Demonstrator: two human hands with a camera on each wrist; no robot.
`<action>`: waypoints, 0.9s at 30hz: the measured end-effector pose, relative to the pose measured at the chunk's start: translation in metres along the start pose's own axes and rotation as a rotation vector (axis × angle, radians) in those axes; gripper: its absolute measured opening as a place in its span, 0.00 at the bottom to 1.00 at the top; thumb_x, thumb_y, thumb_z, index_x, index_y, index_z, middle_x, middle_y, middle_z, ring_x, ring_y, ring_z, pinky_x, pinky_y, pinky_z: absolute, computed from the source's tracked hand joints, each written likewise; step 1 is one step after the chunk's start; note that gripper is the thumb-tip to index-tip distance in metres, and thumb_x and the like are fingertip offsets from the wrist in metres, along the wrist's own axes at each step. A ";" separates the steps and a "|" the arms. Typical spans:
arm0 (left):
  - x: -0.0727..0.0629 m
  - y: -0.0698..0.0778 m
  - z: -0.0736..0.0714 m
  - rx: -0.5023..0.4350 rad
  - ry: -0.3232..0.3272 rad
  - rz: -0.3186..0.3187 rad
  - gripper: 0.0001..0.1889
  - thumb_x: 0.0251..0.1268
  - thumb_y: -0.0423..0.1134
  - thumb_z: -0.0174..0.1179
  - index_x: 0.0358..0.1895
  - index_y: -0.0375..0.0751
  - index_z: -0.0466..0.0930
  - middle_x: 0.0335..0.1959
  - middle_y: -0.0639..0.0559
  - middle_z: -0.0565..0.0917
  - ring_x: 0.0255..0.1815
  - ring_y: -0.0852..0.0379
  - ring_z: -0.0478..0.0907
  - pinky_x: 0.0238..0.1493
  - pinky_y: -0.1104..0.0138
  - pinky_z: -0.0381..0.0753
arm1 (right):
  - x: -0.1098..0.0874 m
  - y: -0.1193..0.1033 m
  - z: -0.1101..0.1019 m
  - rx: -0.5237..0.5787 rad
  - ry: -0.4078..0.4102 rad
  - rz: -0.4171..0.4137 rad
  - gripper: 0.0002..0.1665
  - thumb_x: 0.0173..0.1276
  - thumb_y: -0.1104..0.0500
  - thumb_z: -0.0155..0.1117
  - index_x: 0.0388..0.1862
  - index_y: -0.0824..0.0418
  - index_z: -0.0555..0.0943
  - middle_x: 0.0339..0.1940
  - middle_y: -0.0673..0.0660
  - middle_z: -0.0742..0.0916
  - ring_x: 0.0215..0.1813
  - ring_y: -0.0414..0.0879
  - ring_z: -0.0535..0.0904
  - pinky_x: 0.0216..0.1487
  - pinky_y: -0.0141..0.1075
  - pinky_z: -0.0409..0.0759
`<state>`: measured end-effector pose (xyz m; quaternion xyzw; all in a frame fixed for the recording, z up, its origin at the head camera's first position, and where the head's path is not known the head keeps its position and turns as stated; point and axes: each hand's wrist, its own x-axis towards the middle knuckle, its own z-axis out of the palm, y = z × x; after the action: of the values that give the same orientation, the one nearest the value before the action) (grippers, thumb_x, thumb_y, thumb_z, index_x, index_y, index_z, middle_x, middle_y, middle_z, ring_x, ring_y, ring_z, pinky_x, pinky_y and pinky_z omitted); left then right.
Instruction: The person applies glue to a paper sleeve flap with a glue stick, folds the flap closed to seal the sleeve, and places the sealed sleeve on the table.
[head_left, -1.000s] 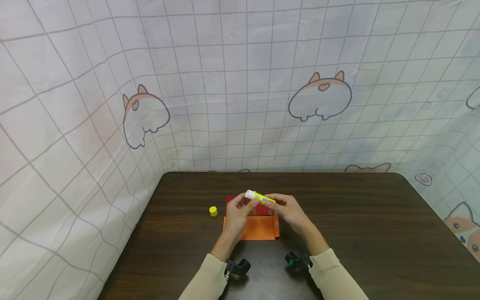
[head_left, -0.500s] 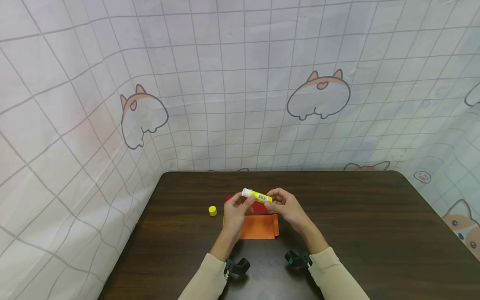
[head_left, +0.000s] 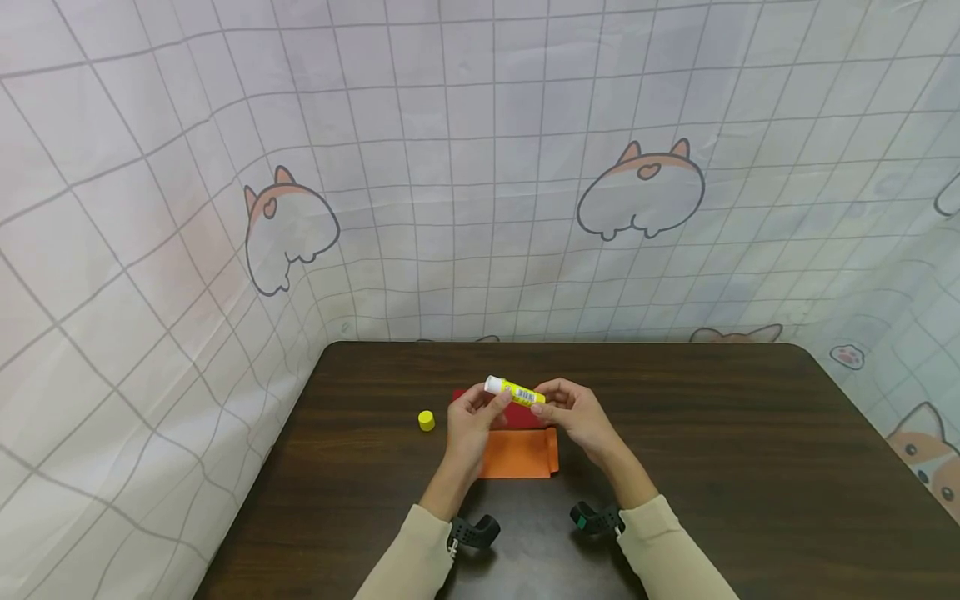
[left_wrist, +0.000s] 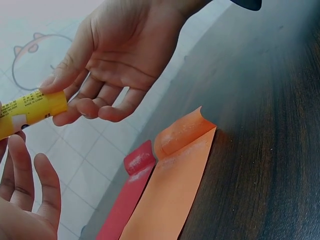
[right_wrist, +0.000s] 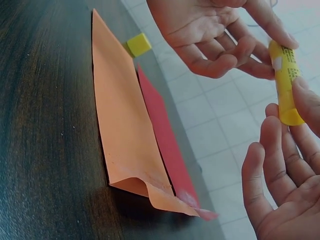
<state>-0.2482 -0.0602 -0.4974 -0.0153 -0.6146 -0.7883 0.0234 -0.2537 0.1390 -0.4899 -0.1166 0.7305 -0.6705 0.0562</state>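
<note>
A yellow glue stick (head_left: pixel 527 394) with a white end is raised over the papers, tilted with the white end higher and to the left. My left hand (head_left: pixel 468 429) pinches it near the white end. Thumb and fingers of my right hand (head_left: pixel 581 419) pinch the yellow base, the other fingers loosely bent. Below lie a sheet of orange paper (left_wrist: pixel 172 185) and a red paper (left_wrist: pixel 131 197) behind it. Both have a lifted end flap with whitish smears, as the left wrist view shows. The yellow cap (right_wrist: pixel 138 45) stands left of the papers on the table.
The dark wooden table (head_left: pixel 720 450) reaches out on both sides of the hands. Behind it hangs a white grid-patterned cloth (head_left: pixel 465 208) with cartoon animals. Each wrist wears a black band, the left band (head_left: pixel 476 533) close over the tabletop.
The glue stick has shifted slightly left and turned, so its barcode now faces the head camera. My right fingers have changed their hold on the base. Papers and cap have stayed put.
</note>
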 end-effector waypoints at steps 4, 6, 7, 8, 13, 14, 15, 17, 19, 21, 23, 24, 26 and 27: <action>0.000 0.000 -0.001 0.004 -0.002 -0.001 0.20 0.62 0.44 0.73 0.51 0.35 0.84 0.37 0.54 0.85 0.28 0.58 0.79 0.39 0.71 0.84 | 0.000 0.001 0.000 0.001 -0.002 -0.003 0.22 0.68 0.57 0.73 0.55 0.68 0.80 0.40 0.50 0.88 0.45 0.63 0.84 0.54 0.53 0.86; 0.000 0.000 -0.001 0.007 -0.006 0.001 0.20 0.62 0.45 0.73 0.51 0.36 0.84 0.38 0.53 0.86 0.29 0.58 0.79 0.39 0.71 0.84 | 0.001 0.003 -0.001 0.000 -0.003 -0.007 0.22 0.68 0.57 0.73 0.55 0.68 0.80 0.40 0.50 0.88 0.45 0.62 0.85 0.54 0.53 0.86; 0.000 0.000 -0.001 0.008 -0.008 0.002 0.20 0.62 0.45 0.73 0.51 0.36 0.84 0.38 0.54 0.86 0.29 0.58 0.79 0.39 0.71 0.84 | 0.002 0.004 -0.001 0.000 -0.003 -0.007 0.22 0.68 0.57 0.73 0.55 0.68 0.80 0.40 0.50 0.88 0.45 0.61 0.85 0.54 0.53 0.85; 0.000 0.000 -0.001 0.007 -0.011 0.004 0.20 0.62 0.45 0.73 0.51 0.36 0.84 0.38 0.54 0.86 0.30 0.58 0.79 0.39 0.71 0.84 | 0.002 0.004 -0.001 -0.003 -0.003 -0.008 0.22 0.68 0.57 0.73 0.55 0.69 0.80 0.40 0.50 0.88 0.45 0.61 0.86 0.54 0.54 0.85; 0.000 0.001 -0.002 -0.009 -0.027 0.010 0.20 0.62 0.44 0.74 0.51 0.35 0.84 0.37 0.54 0.86 0.31 0.58 0.79 0.39 0.71 0.84 | 0.003 0.006 -0.002 -0.005 -0.007 -0.011 0.21 0.70 0.57 0.71 0.55 0.69 0.81 0.42 0.56 0.89 0.43 0.62 0.85 0.54 0.56 0.85; 0.000 0.001 -0.002 -0.013 -0.030 0.010 0.20 0.62 0.44 0.74 0.52 0.35 0.84 0.37 0.54 0.86 0.31 0.57 0.79 0.39 0.71 0.84 | 0.004 0.006 -0.002 -0.005 -0.009 -0.013 0.21 0.71 0.57 0.70 0.55 0.69 0.81 0.43 0.59 0.89 0.43 0.63 0.85 0.54 0.57 0.85; 0.000 0.002 -0.002 -0.016 -0.032 0.010 0.20 0.62 0.43 0.73 0.52 0.35 0.84 0.37 0.55 0.86 0.31 0.58 0.79 0.39 0.71 0.84 | 0.004 0.007 -0.003 -0.006 -0.013 -0.015 0.21 0.71 0.57 0.70 0.55 0.69 0.81 0.44 0.62 0.89 0.43 0.65 0.85 0.54 0.57 0.84; 0.000 0.001 -0.002 -0.021 -0.037 0.011 0.20 0.62 0.42 0.73 0.53 0.34 0.84 0.37 0.55 0.85 0.31 0.58 0.79 0.39 0.71 0.84 | 0.004 0.007 -0.003 -0.008 -0.019 -0.018 0.21 0.72 0.56 0.69 0.56 0.70 0.81 0.47 0.69 0.88 0.44 0.67 0.85 0.54 0.58 0.84; 0.000 0.001 -0.003 -0.023 -0.041 0.013 0.20 0.63 0.41 0.73 0.53 0.33 0.83 0.37 0.55 0.85 0.31 0.58 0.79 0.39 0.71 0.84 | 0.004 0.007 -0.003 -0.014 -0.022 -0.018 0.22 0.73 0.55 0.68 0.56 0.70 0.81 0.49 0.74 0.87 0.44 0.69 0.84 0.55 0.59 0.84; 0.001 0.001 -0.003 -0.020 -0.042 0.015 0.20 0.63 0.41 0.73 0.53 0.32 0.83 0.37 0.55 0.85 0.31 0.58 0.79 0.38 0.71 0.83 | 0.004 0.008 -0.003 -0.019 -0.022 -0.014 0.22 0.73 0.54 0.67 0.56 0.70 0.81 0.51 0.76 0.86 0.44 0.70 0.84 0.55 0.58 0.84; 0.001 0.002 -0.003 -0.016 -0.042 0.014 0.20 0.63 0.41 0.73 0.53 0.33 0.83 0.37 0.55 0.85 0.30 0.58 0.78 0.38 0.71 0.83 | 0.004 0.008 -0.004 -0.030 -0.020 -0.012 0.22 0.74 0.53 0.67 0.56 0.70 0.81 0.50 0.77 0.86 0.44 0.69 0.84 0.55 0.57 0.84; 0.001 0.002 -0.003 -0.015 -0.042 0.013 0.20 0.63 0.41 0.73 0.53 0.33 0.83 0.38 0.54 0.86 0.31 0.57 0.79 0.38 0.71 0.83 | 0.004 0.007 -0.004 -0.034 -0.018 -0.009 0.22 0.74 0.53 0.66 0.56 0.70 0.81 0.50 0.77 0.86 0.44 0.69 0.84 0.55 0.57 0.84; 0.001 0.002 -0.002 -0.009 -0.040 0.008 0.20 0.62 0.42 0.73 0.54 0.34 0.84 0.39 0.54 0.86 0.32 0.55 0.79 0.38 0.71 0.83 | 0.005 0.007 -0.003 -0.040 -0.015 -0.005 0.22 0.75 0.53 0.66 0.56 0.70 0.82 0.49 0.76 0.86 0.43 0.68 0.85 0.55 0.55 0.85; 0.001 0.002 -0.003 -0.008 -0.041 0.005 0.20 0.62 0.42 0.73 0.54 0.35 0.84 0.40 0.53 0.87 0.33 0.54 0.80 0.39 0.71 0.84 | 0.005 0.007 -0.003 -0.044 -0.016 -0.005 0.22 0.75 0.53 0.65 0.56 0.70 0.82 0.48 0.76 0.86 0.43 0.67 0.85 0.55 0.55 0.85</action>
<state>-0.2489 -0.0632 -0.4959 -0.0329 -0.6117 -0.7903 0.0128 -0.2595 0.1417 -0.4959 -0.1249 0.7444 -0.6534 0.0578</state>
